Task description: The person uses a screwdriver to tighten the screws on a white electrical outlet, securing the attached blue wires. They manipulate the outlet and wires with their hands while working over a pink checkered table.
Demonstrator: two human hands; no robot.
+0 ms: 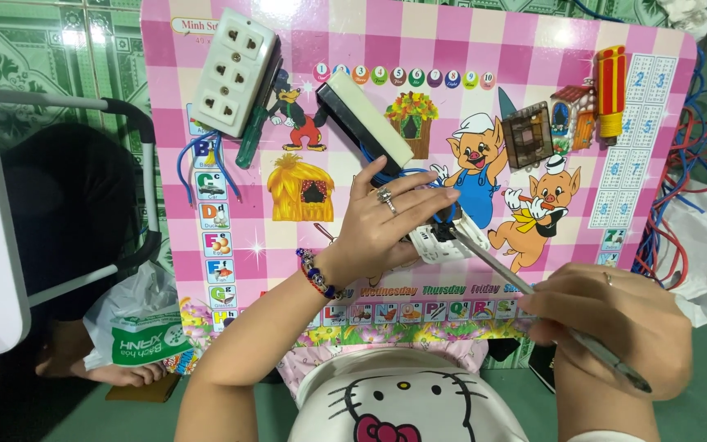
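My left hand [385, 221] presses down on a small white electrical socket part [439, 241] in the middle of a pink cartoon-printed table [533, 49]. A ring and a beaded bracelet are on that hand. My right hand [615, 323] grips a long metal screwdriver [525, 286] whose tip reaches into the white part. Blue wires [386, 173] run from under my left hand toward a white and black socket casing [363, 120].
A white three-outlet power strip [235, 72] and a green screwdriver [253, 139] lie at the upper left. A red and yellow tool [611, 88] and a small brown square part [526, 135] lie at the upper right. Red and blue wires [681, 196] pile at the right edge.
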